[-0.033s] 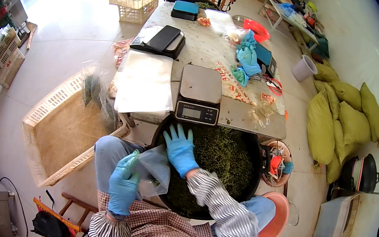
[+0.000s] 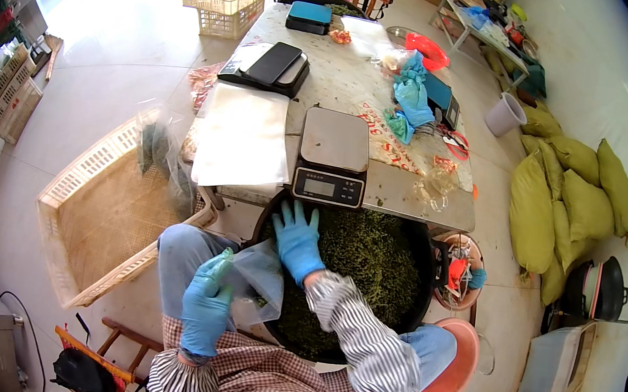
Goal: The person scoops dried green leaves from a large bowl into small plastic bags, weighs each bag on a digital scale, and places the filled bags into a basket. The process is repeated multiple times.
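- The person sits close up to the worktop (image 2: 404,191), a wide black tub (image 2: 428,290) of green leafy bits (image 2: 377,262) in front of them, its far rim tucked below the worktop's near edge.
- Their left hand (image 2: 207,302), in a blue glove, is closed round the edge of a clear plastic bag (image 2: 259,279); the bag hangs slack between the left knee and the tub, overlapping the tub's near left rim.
- Their right hand (image 2: 297,241), gloved in blue too, is spread wide, palm down and fingers apart, over the left part of the green leafy bits. How firmly it presses on them, I can't tell.
- Just beyond the right hand, at the worktop's near edge, sits a flat-topped scale (image 2: 334,150) with its display facing the person.
- To the left of that scale lies a stack of pale, flat sheets (image 2: 245,141), and behind the stack a dark phone-like slab (image 2: 273,62) rests on another scale (image 2: 292,82).
- On the floor to the left, a cream crate (image 2: 71,188) stands at a slant near the left knee.
- Over to the right, a pink basin (image 2: 461,364) sits by the right knee, and plump yellow-green sacks (image 2: 585,204) are heaped against the wall.
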Demonstrator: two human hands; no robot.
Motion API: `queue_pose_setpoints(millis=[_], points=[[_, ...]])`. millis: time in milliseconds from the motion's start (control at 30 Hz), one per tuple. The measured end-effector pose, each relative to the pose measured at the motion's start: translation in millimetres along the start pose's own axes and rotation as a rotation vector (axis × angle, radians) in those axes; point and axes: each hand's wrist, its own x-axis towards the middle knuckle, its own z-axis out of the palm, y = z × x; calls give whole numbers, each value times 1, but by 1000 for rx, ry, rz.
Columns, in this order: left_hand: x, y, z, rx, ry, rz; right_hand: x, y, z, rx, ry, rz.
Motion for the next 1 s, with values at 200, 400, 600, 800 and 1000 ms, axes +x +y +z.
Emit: queue_pose_setpoints(millis=[200, 400, 600, 800, 1000], points=[[-1, 3, -7, 3, 26, 11, -3, 41, -54, 186, -287, 85], [2, -4, -4, -7, -5, 26, -104, 91, -93, 513, -5, 177], [5, -6, -2, -19, -15, 31, -153, 116, -99, 971, 140, 454], [4, -6, -6, -26, -20, -19, -101, 161, -81, 973, 8, 528], [5, -6, -4, -36, -22, -2, -62, 158, -11, 854, -75, 423]])
